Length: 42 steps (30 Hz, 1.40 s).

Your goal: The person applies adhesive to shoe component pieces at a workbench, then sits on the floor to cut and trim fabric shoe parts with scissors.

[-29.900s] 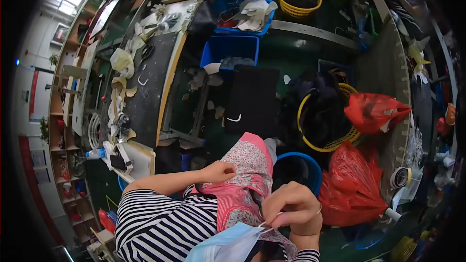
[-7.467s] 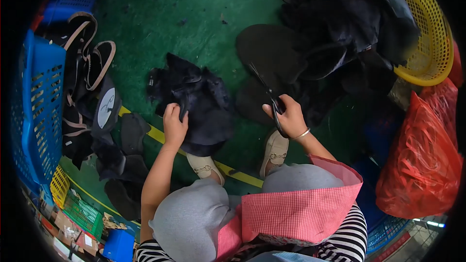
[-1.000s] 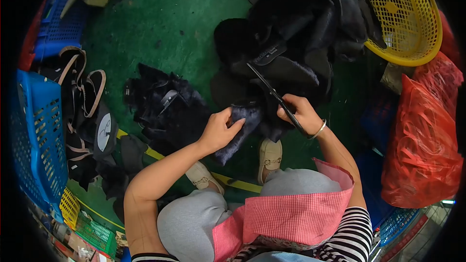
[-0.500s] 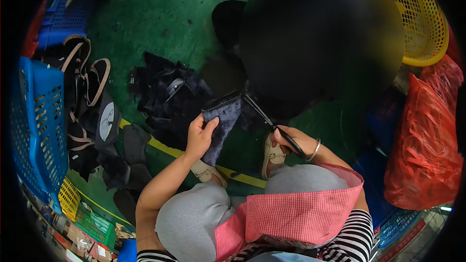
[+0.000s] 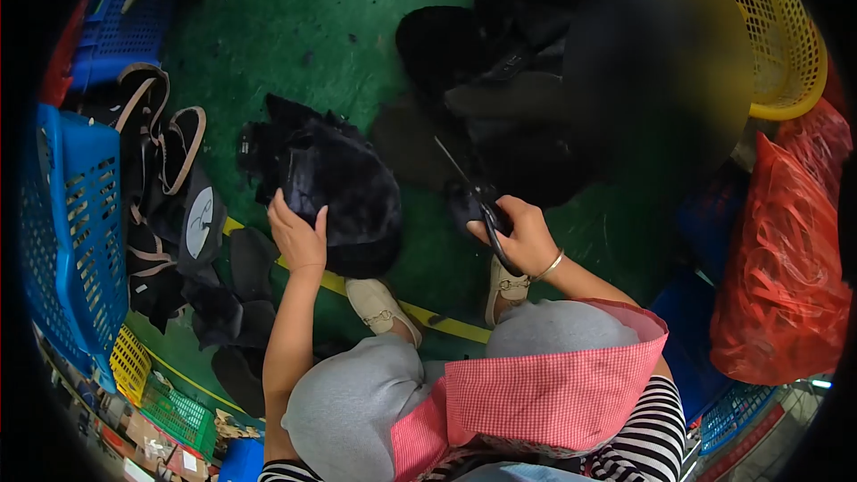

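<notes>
My right hand [image 5: 527, 236] grips black-handled scissors [image 5: 490, 218], whose narrow blades point up and to the left and look closed together. Over the heap of dark plush pieces [image 5: 256, 150] lies a dark, furry fabric piece [image 5: 353, 183], spread out with its rounded side to the right. At that piece's lower left edge is my left hand [image 5: 299, 234], thumb and fingers apart; whether the fingertips touch the fabric is hard to tell. Just left of the scissors a dark fuzzy scrap [image 5: 462, 203] sits on the floor.
Dark strapped shoe parts [image 5: 170, 161] lie on the left, beside a blue basket [image 5: 89, 241]. More dark pieces [image 5: 509, 94] are piled ahead, partly behind a blurred patch. At right are a yellow basket [image 5: 814, 80] and a red plastic bag [image 5: 777, 277].
The plush piece has left my left hand's grip and now lies on the heap. That hand moved left and opened. My right hand turned the scissors more upright and shifted slightly up.
</notes>
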Available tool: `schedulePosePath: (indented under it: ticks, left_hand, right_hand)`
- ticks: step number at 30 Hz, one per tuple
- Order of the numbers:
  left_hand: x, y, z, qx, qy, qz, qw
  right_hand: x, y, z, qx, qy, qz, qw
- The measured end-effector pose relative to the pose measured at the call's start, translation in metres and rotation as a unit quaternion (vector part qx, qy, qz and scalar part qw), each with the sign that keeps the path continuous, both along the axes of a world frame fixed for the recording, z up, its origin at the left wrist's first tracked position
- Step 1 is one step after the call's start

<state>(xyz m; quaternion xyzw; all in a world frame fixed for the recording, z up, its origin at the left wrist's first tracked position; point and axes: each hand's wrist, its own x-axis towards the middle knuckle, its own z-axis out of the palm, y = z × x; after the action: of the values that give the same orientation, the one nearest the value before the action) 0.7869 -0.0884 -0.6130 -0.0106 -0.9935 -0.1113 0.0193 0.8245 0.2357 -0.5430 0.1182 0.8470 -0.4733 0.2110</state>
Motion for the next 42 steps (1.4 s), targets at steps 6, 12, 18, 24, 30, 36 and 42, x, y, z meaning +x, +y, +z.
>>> schedulePosePath:
  ticks: [6,12,18,24,30,36,42]
  left_hand:
    - [0.029,0.041,0.010,0.043,0.052,-0.276,0.959]
    - [-0.013,0.028,-0.036,-0.135,-0.006,-0.244,0.960]
    - [-0.045,0.095,0.017,0.507,-0.418,-0.013,0.754]
    - [-0.020,0.141,0.004,0.553,-0.526,0.001,0.646]
    - [-0.038,0.144,0.017,0.560,-0.472,-0.100,0.674]
    - [-0.054,0.114,0.005,0.448,-0.603,-0.036,0.660]
    - [-0.031,0.097,-0.010,0.499,-0.473,0.013,0.726]
  right_hand:
    - [-0.002,0.042,0.003,0.263,0.267,-0.157,0.914]
    - [-0.022,0.092,-0.020,0.193,0.213,-0.276,0.917]
    - [0.011,0.031,0.030,-0.136,0.009,-0.218,0.966]
    - [0.011,0.022,0.027,-0.332,-0.145,-0.101,0.927]
    - [0.016,0.026,0.001,-0.413,-0.117,0.054,0.901]
    - [0.010,0.037,0.002,-0.101,-0.063,0.099,0.988]
    - [0.049,0.071,0.013,-0.251,-0.233,0.006,0.940]
